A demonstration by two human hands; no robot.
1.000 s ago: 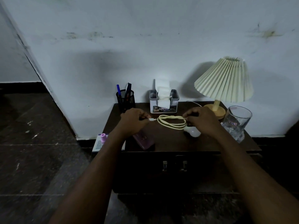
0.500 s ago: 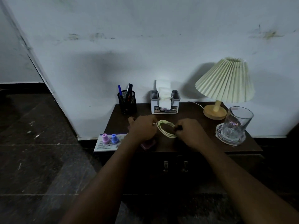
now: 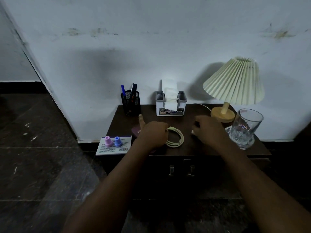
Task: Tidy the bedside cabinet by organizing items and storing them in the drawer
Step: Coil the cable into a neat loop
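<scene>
A coiled pale yellow cable (image 3: 177,138) lies on the dark bedside cabinet (image 3: 185,119), near its front edge. My left hand (image 3: 154,134) grips the coil's left end, thumb sticking up. My right hand (image 3: 208,130) is to the right of the coil and apart from it. Its fingers curl down over a small white object (image 3: 192,131) that is mostly hidden. Under my left hand lies a purple flat item (image 3: 136,131). The drawer with two metal handles (image 3: 181,170) below the top is closed.
A white box (image 3: 112,148) carrying a pink cap (image 3: 108,141) and a blue cap (image 3: 118,141) overhangs the cabinet's left front corner. At the back stand a mesh pen holder (image 3: 131,103), a tissue holder (image 3: 170,107) and a pleated lamp (image 3: 234,84). A glass mug (image 3: 244,130) is at the right.
My right hand has let go of the cable coil and moved right, onto the white object. The coil now rests on the cabinet, held only by my left hand.
</scene>
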